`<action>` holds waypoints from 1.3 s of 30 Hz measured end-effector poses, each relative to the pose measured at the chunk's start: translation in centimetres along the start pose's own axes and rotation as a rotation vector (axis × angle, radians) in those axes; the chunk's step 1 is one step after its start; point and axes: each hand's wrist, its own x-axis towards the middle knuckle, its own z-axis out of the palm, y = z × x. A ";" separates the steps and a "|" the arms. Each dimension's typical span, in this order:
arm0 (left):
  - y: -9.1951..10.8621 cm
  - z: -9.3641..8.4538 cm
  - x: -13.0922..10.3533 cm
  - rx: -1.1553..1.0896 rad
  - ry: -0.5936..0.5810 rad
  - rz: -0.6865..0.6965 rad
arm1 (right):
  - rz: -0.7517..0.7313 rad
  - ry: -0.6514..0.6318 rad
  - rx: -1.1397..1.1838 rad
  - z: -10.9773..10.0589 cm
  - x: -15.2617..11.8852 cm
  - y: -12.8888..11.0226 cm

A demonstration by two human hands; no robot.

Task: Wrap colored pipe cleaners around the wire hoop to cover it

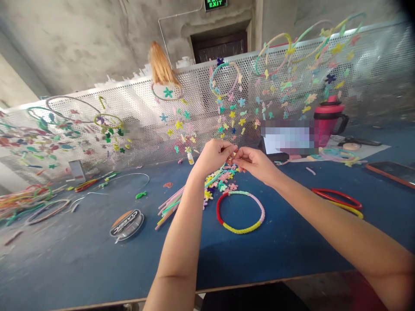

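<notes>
1. Head view, hands: the left hand [215, 156] and the right hand [254, 164] are brought together above the table, fingers drawn to narrow pinches. A small piece [231, 158] is held between the fingertips of both; its shape is mostly hidden.
2. Head view, near the hands: flower-shaped pieces [232, 187] are heaped just below the hands. Fuzzy strips [170, 206] are spread toward the lower left, partly covered by the left forearm. A ring [241, 230] wrapped in red, green, pink and yellow is laid flat between the forearms, closer to the body.
3. Head view, surface: the blue table [227, 263] is also occupied by a clear spool [127, 225] at left, and by a lit screen [287, 142] and a pink tumbler [327, 125] at right.
4. Head view, room: a perforated panel [201, 103] is hung with decorated hoops [211, 84]. Behind it, a concrete wall [87, 39], a dark doorway [222, 51] and a green exit sign [215, 4] are seen.
</notes>
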 end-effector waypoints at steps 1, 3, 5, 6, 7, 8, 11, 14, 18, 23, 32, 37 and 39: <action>0.0 0.0 0.0 -0.001 0.001 0.000 | -0.001 0.000 0.002 0.1 0.0 0.0; -0.1 0.0 0.1 -0.003 0.007 0.002 | -0.002 0.004 0.000 0.1 0.0 0.0; -0.2 0.1 0.1 -0.009 0.009 0.003 | -0.005 0.007 -0.004 0.2 0.0 -0.1; -0.3 0.1 0.2 -0.014 0.008 0.003 | -0.007 0.010 -0.004 0.2 0.0 -0.2; -0.4 0.1 0.2 -0.018 0.006 0.003 | -0.007 0.012 -0.003 0.2 0.0 -0.2; -0.5 0.1 0.2 -0.019 0.004 0.004 | -0.007 0.014 -0.001 0.2 -0.1 -0.3; -0.5 0.0 0.1 0.009 0.024 0.005 | -0.004 0.009 -0.009 0.2 -0.1 -0.4; -0.4 -0.3 0.0 0.071 0.065 0.013 | -0.001 -0.004 -0.020 0.2 -0.2 -0.5; -0.3 -0.6 -0.1 0.169 0.093 0.023 | -0.002 -0.014 -0.008 0.2 -0.2 -0.5; -0.4 -0.9 -0.1 0.159 0.057 0.015 | 0.000 -0.028 0.007 0.2 -0.2 -0.5; -0.6 -1.5 -0.7 0.034 -0.118 -0.023 | -0.004 -0.035 0.013 0.1 -0.4 -0.6; -0.3 -1.8 -0.9 0.037 -0.123 -0.005 | 0.003 -0.040 0.009 0.1 -0.4 -0.6; 0.0 -1.9 -1.0 0.054 -0.108 0.003 | 0.001 -0.039 0.010 0.1 -0.4 -0.5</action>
